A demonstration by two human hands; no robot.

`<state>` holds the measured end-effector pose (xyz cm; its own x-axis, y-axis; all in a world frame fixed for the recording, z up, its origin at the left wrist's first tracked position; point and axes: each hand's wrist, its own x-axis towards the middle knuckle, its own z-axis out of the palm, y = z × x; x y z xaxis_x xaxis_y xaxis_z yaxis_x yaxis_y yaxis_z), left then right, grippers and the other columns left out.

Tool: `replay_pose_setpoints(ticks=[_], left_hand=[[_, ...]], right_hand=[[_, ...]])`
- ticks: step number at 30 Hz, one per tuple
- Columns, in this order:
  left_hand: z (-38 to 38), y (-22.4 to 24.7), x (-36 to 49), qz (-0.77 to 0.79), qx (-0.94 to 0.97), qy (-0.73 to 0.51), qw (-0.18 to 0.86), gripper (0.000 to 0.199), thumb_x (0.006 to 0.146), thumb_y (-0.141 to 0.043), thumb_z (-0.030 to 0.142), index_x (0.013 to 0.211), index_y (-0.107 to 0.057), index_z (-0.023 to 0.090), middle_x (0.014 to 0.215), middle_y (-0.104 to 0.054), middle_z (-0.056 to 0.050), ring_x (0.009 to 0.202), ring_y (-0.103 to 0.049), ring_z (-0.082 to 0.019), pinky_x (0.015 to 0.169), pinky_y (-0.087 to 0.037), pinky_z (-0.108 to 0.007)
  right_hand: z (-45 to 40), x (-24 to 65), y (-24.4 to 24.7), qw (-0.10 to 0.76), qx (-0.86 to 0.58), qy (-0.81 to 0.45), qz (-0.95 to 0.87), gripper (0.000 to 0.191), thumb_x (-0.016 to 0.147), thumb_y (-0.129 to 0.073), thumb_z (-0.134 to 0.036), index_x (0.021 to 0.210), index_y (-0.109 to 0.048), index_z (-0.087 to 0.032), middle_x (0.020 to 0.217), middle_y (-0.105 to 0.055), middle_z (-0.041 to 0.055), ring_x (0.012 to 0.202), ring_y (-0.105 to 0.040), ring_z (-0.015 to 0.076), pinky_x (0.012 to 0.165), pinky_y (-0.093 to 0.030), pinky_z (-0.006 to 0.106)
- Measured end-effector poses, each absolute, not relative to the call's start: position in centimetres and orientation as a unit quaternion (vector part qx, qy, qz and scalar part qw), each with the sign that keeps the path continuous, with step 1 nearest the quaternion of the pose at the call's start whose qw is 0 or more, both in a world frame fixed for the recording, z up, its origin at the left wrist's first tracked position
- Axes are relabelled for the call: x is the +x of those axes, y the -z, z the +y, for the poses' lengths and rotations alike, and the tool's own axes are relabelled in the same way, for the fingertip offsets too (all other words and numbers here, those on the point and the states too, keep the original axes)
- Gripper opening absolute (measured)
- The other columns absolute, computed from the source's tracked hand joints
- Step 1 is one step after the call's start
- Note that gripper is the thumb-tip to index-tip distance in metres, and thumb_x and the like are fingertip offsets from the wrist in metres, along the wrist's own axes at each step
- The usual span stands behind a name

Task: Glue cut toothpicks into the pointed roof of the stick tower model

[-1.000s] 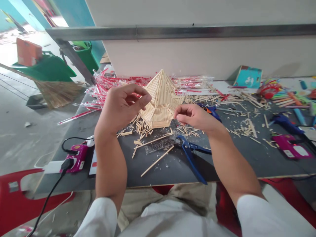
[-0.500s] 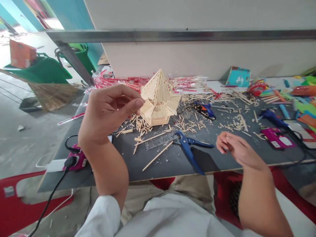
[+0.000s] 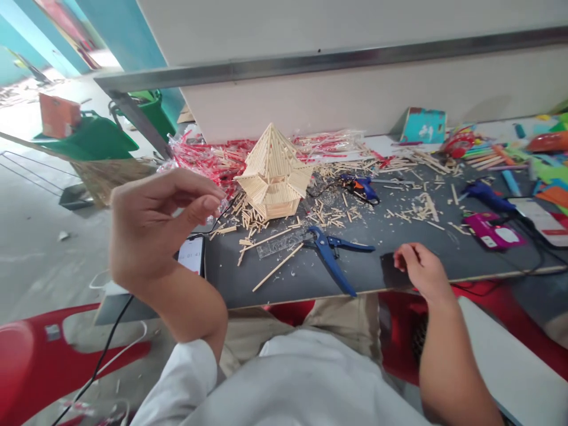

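My left hand (image 3: pixel 155 222) is raised over the left part of the table, thumb and forefinger pinched together; anything between their tips is too small to make out. To its right stands a small pagoda-like model (image 3: pixel 273 177) of thin wooden sticks, with a pointed roof and a flared lower tier. My right hand (image 3: pixel 421 269) hovers by the table's front edge, its fingers curled in and their contents hidden. Nearest to it are blue-handled cutters (image 3: pixel 331 260), lying open. Beside them lie a clear plastic ruler (image 3: pixel 279 244) and a loose wooden stick (image 3: pixel 278 267).
Cut stick pieces (image 3: pixel 331 219) litter the dark table (image 3: pixel 235 281). Behind the model lie red-and-clear plastic wrappers (image 3: pixel 199 154). A blue glue gun (image 3: pixel 364 188), a magenta power box (image 3: pixel 494 231) and a phone (image 3: pixel 193 257) are also on the table. A metal rail (image 3: pixel 310 65) crosses behind.
My left hand has moved left, away from the model, still pinched. My right hand stays low at the front edge, fingers curled. The whole view has shifted and tilted slightly.
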<state>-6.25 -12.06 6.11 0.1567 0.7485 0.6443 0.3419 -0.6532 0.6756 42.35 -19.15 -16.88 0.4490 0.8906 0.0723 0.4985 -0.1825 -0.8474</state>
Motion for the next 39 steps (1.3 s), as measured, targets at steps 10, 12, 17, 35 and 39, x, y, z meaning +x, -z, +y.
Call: replay_pose_setpoints(ticks=[10,12,17,35,39], left_hand=[[-15.2,4.0,-2.5,0.465,0.777,-0.304,0.296,0.016,0.098,-0.067,0.036,0.093,-0.074,0.023,0.092,-0.076,-0.004,0.078,-0.069,-0.016,0.068,-0.053,-0.028],[-16.8,7.7,-2.4,0.514,0.744,-0.322,0.281,0.017,0.099,-0.064,0.037,0.096,-0.073,0.023,0.090,-0.075,-0.003,0.079,-0.069,-0.017,0.069,-0.054,-0.028],[-20.1,13.4,-2.5,0.540,0.728,-0.352,0.233,0.016,0.101,-0.060,0.032,0.098,-0.072,0.024,0.100,-0.076,-0.007,0.089,-0.068,-0.020,0.080,-0.055,-0.034],[-20.1,16.4,-2.4,0.561,0.734,-0.355,0.145,0.010,0.100,-0.063,0.030,0.099,-0.072,0.026,0.099,-0.076,-0.004,0.097,-0.067,-0.023,0.095,-0.050,-0.040],[-20.0,16.3,-2.3,0.566,0.731,-0.352,0.147,0.012,0.101,-0.061,0.030,0.099,-0.072,0.026,0.100,-0.076,-0.004,0.097,-0.067,-0.023,0.096,-0.049,-0.040]], right_hand=[[-18.1,42.1,18.9,0.490,-0.704,-0.222,-0.463,0.027,0.084,-0.074,-0.044,0.094,-0.065,-0.021,0.085,-0.076,0.0066,0.068,-0.068,0.0175,0.066,-0.054,0.030],[-18.3,41.9,19.0,0.492,-0.690,-0.221,-0.482,0.023,0.089,-0.070,-0.042,0.097,-0.063,-0.022,0.098,-0.079,0.0093,0.073,-0.070,0.0171,0.067,-0.055,0.029],[-18.3,41.8,19.3,0.498,-0.672,-0.207,-0.508,0.033,0.101,-0.052,-0.043,0.122,-0.059,-0.019,0.112,-0.078,0.0148,0.077,-0.074,0.0182,0.064,-0.056,0.029],[-18.1,42.0,20.3,0.527,-0.687,-0.166,-0.472,0.046,0.097,-0.058,-0.059,0.104,-0.075,-0.016,0.081,-0.078,0.0092,0.059,-0.072,0.0189,0.062,-0.060,0.033],[-18.1,41.9,20.6,0.534,-0.692,-0.142,-0.464,0.047,0.098,-0.056,-0.057,0.116,-0.075,-0.017,0.102,-0.080,0.0134,0.069,-0.075,0.0194,0.070,-0.061,0.035]])
